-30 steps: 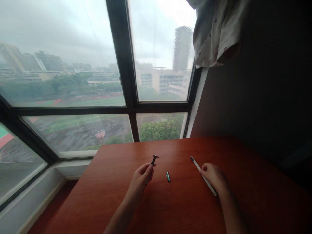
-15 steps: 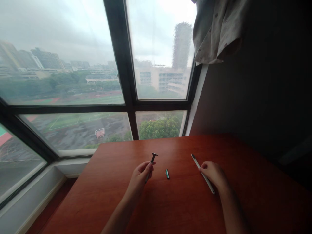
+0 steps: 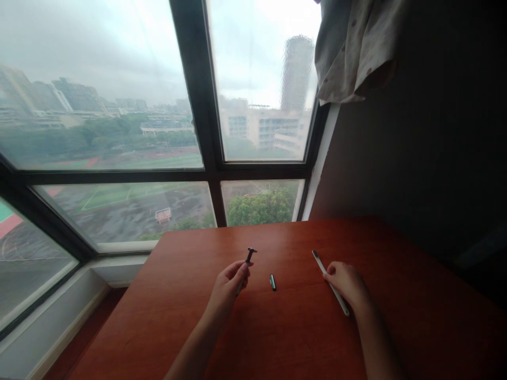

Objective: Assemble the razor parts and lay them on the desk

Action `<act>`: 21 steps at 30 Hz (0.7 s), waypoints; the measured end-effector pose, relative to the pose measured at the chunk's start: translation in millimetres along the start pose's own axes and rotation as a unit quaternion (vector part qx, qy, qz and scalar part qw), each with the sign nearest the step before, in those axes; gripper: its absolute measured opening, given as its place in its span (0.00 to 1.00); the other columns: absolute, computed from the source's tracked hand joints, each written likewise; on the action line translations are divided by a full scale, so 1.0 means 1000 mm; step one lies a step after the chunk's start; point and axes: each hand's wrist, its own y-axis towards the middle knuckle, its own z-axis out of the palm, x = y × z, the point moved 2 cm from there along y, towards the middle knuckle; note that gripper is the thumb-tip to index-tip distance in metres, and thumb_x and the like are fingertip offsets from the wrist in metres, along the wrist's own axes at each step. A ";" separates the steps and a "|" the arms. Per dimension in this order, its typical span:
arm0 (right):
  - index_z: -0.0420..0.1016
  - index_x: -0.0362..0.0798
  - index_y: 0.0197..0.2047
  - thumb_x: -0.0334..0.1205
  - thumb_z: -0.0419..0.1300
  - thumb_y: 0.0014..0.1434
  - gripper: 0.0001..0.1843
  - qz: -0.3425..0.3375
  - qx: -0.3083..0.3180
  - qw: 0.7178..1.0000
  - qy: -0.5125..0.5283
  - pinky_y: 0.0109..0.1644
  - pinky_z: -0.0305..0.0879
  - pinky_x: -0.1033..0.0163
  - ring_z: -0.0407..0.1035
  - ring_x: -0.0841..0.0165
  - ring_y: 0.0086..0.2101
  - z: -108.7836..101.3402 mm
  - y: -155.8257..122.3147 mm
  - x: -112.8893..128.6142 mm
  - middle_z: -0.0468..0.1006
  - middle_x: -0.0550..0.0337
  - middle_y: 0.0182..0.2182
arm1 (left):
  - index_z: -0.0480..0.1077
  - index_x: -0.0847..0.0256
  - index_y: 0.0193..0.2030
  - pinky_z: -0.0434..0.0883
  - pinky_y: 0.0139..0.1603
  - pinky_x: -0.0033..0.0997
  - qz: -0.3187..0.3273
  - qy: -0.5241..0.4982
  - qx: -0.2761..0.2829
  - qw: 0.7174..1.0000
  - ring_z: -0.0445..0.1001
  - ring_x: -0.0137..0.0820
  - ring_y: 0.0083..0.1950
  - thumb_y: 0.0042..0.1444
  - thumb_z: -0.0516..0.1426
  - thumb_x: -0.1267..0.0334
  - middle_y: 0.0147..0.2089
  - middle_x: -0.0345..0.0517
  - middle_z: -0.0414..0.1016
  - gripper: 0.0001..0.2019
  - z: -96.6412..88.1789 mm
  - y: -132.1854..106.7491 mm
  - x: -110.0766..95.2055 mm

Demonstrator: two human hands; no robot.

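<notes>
My left hand [image 3: 233, 281] is closed around the handle of a small razor [image 3: 249, 256], its dark T-shaped head pointing up and away from me. To the right of that hand, a short dark piece with a pale greenish face [image 3: 273, 282] lies on the table; it looks like a razor head cover, but I cannot tell for sure. A slim white toothbrush [image 3: 338, 299] with a dark head slants across the tabletop farther right. My right hand [image 3: 344, 279] pinches it near the middle, thumb and fingertips together, and hides part of the handle.
The reddish-brown wooden table [image 3: 190, 338] reaches to the window wall. Dark window frames [image 3: 212, 174] stand beyond its far edge. A light buttoned shirt [image 3: 348, 58] hangs at the upper right, before a dark wall [image 3: 415, 137].
Almost nothing differs. The whole view has shifted very slightly, while both hands keep their grips on the razor and the toothbrush.
</notes>
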 end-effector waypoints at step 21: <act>0.70 0.51 0.54 0.31 0.63 0.48 0.27 -0.278 0.131 0.943 0.124 0.42 0.61 0.67 0.69 0.67 0.38 0.017 -0.041 0.112 0.73 0.58 0.40 | 0.77 0.63 0.40 0.62 0.30 0.25 0.023 0.054 -0.028 0.998 0.67 0.29 0.30 0.45 0.64 0.50 0.29 0.44 0.71 0.20 -0.001 -0.002 -0.004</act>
